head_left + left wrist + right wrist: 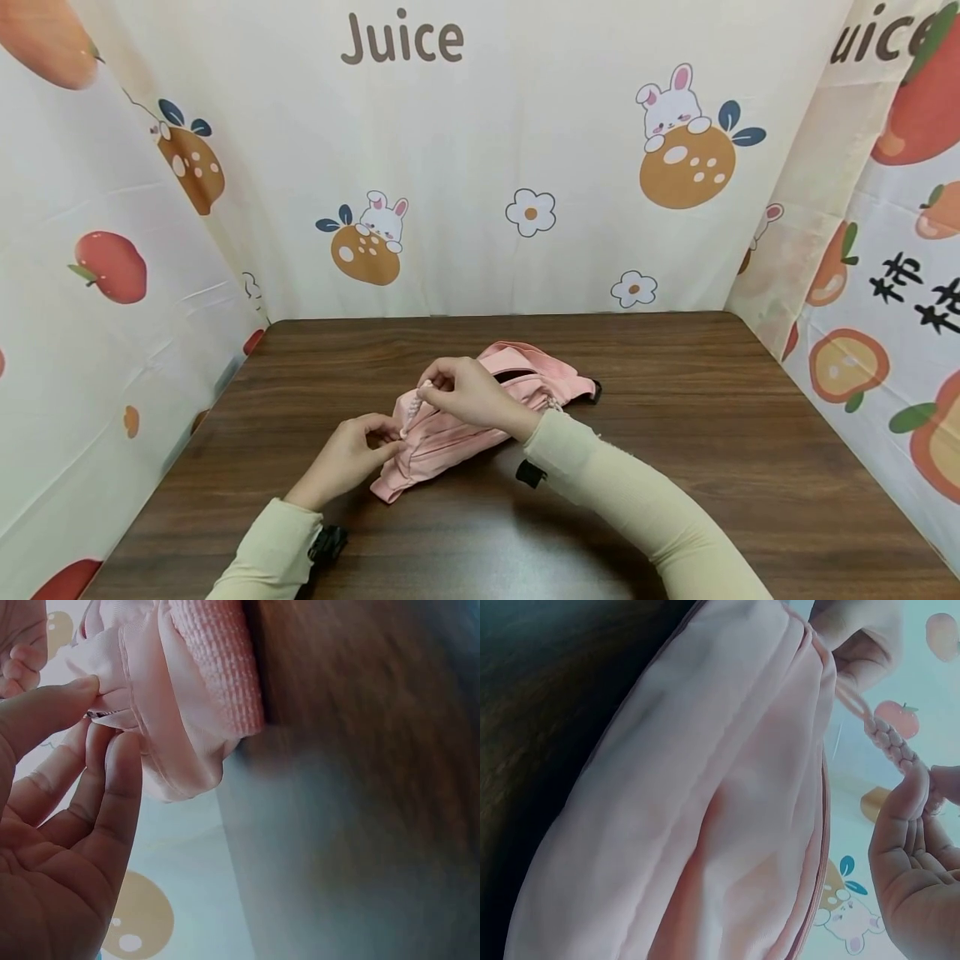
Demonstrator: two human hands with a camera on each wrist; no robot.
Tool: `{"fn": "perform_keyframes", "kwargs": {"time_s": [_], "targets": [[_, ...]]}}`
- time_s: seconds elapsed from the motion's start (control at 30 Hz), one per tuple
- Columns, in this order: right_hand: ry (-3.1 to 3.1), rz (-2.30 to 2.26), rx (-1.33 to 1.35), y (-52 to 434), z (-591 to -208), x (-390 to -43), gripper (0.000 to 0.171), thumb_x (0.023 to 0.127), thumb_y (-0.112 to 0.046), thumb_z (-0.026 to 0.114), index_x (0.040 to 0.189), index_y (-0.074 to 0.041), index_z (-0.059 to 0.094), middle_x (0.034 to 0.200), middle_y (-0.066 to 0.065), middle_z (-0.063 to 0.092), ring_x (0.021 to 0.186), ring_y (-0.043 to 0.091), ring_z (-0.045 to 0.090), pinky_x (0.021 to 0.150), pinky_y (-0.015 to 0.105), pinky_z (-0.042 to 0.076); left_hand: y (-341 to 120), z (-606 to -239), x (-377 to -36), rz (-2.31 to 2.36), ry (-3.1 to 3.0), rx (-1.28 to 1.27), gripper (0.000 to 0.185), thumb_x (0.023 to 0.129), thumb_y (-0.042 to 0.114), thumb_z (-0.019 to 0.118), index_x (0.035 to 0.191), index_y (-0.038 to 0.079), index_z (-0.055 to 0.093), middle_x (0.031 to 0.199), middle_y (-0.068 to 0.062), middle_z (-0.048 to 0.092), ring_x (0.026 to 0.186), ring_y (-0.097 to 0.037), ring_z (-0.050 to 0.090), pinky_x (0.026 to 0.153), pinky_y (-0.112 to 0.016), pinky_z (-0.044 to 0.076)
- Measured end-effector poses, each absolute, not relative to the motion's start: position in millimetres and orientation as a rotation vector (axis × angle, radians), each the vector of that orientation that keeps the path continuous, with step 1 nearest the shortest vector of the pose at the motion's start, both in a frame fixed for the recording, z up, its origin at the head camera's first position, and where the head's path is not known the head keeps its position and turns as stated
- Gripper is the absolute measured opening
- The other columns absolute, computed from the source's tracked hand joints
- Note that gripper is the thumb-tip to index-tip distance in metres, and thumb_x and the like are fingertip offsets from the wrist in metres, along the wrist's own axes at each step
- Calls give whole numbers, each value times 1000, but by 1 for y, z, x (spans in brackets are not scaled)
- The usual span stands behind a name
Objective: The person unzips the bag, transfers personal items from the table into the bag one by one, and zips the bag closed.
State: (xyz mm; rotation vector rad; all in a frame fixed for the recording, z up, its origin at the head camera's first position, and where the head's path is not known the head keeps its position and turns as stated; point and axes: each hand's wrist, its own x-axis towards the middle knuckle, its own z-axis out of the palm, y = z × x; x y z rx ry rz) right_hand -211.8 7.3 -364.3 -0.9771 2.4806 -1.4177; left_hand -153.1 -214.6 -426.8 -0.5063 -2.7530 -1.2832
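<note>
A: What lies on the table?

B: A pink waist bag, near the middle of the wooden top and a little toward the person. Its long body runs from about 8 o'clock up to 2 o'clock, where a strap ends in a black buckle.

A: Is anything inside it?

B: I cannot tell. The head view shows a dark slit of an opening by the right wrist, but no contents show. The right wrist view gives only smooth pink panels and a seam.

A: And the hands?

B: The left hand sits at the bag's 9 o'clock edge, thumb and fingertips narrowed to a pinch on a fold of the pink fabric. The right hand rests over the top of the bag, its fingers curled round a braided pink pull cord that rises from the bag's upper edge toward 1 o'clock in the right wrist view.

A: What surrounds the table?

B: Printed cloth with oranges, rabbits, flowers and the word "Juice", hung at 9, 12 and 3 o'clock.
</note>
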Motion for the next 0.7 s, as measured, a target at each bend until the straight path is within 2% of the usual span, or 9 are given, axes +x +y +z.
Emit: {"fn": "perform_keyframes", "kwargs": {"time_s": [0.7], "targets": [[2485,-1459,-951,21,-364,-217,9,92,-19,65,94,-12,71,74,-2,65,62,6,56,57,20,44,-216,-427,-154,-1254,-2745,-579,8,88,15,73,94,10,70,84,2,66,75,0,57,66,-21,51]]}}
